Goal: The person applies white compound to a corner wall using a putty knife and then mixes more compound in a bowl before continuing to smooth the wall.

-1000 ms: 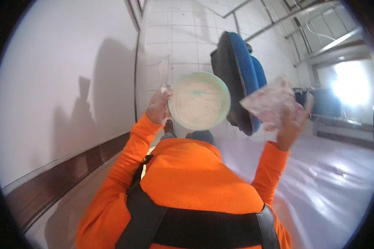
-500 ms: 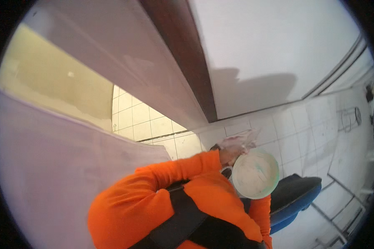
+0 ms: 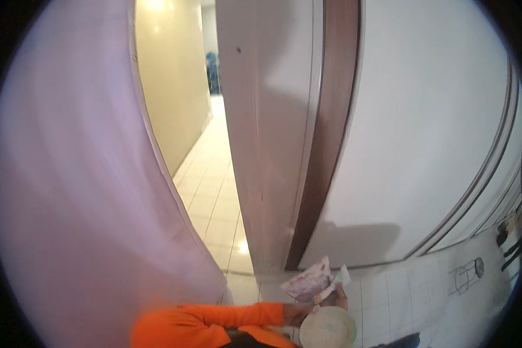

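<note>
My left hand [image 3: 297, 314] comes in on an orange sleeve from the lower left and grips the rim of a round pale bowl [image 3: 329, 329] with whitish paste inside. Just above the bowl is a crumpled clear plastic bag [image 3: 307, 282] with reddish print. My right hand [image 3: 339, 298] shows only as a few fingers beside the bag and holds it, while the rest of that hand is hidden behind the bowl. Both hands are close together at the bottom edge of the view.
A white door with a dark brown edge [image 3: 325, 145] stands open ahead. Behind it a tiled corridor [image 3: 211, 191] runs past a beige wall. A pale sheet [image 3: 69, 191] fills the left and a white wall [image 3: 435, 133] the right. White floor tiles [image 3: 400, 296] lie below.
The view has swung from the tiled floor and blue chair up to the open door and corridor. The bag has come from the far right to just above the bowl.
</note>
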`<action>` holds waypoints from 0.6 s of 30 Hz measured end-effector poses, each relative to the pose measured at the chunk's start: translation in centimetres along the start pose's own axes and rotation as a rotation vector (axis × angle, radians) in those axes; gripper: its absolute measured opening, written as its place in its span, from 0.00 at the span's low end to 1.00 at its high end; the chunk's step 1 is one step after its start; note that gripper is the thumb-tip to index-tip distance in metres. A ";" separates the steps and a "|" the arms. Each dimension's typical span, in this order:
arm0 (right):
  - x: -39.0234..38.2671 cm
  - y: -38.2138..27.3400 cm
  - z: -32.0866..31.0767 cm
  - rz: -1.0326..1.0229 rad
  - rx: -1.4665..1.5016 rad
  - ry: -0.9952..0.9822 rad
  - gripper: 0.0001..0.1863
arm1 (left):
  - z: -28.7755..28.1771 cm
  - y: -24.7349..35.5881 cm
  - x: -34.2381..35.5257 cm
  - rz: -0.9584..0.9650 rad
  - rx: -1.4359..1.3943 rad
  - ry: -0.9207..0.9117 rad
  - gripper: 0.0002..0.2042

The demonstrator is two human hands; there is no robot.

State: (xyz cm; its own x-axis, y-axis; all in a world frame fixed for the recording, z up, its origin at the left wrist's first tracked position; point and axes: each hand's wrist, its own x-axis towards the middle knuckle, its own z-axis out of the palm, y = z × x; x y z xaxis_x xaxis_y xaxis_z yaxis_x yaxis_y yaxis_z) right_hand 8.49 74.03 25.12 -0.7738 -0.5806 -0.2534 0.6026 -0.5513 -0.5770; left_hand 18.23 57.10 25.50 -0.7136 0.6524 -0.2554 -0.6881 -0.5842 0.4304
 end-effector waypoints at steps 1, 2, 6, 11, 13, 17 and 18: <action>1.1 -0.2 2.1 -0.014 0.012 -0.010 0.32 | -2.4 -0.8 -0.7 -0.051 -0.073 -0.109 0.24; 2.4 0.7 0.0 -0.043 0.024 0.016 0.31 | -3.8 -0.8 -1.9 -0.070 -0.102 -0.289 0.25; 4.6 2.9 -5.0 -0.140 0.043 0.114 0.31 | -7.0 4.8 -5.8 -0.033 0.060 -0.327 0.30; 5.9 6.8 -4.4 -0.306 0.330 0.023 0.17 | -8.1 10.0 -8.8 0.146 0.130 -0.211 0.30; 6.4 9.1 -2.1 -0.419 0.176 0.050 0.23 | -7.3 10.0 -10.7 0.207 0.108 -0.151 0.30; 5.5 14.2 3.9 -0.327 0.200 0.014 0.32 | -7.8 5.5 -15.5 0.313 -0.007 0.045 0.30; 4.5 15.3 5.4 -0.310 0.227 0.045 0.32 | -8.0 4.5 -17.0 0.328 -0.033 0.106 0.30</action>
State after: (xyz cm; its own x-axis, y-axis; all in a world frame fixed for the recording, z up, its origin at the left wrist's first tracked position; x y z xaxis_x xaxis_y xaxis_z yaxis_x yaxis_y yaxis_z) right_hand 15.29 59.76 19.32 -0.9309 -0.3411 -0.1304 0.3623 -0.8180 -0.4468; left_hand 26.17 39.54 24.84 -0.9060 0.3743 -0.1975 -0.4224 -0.7708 0.4769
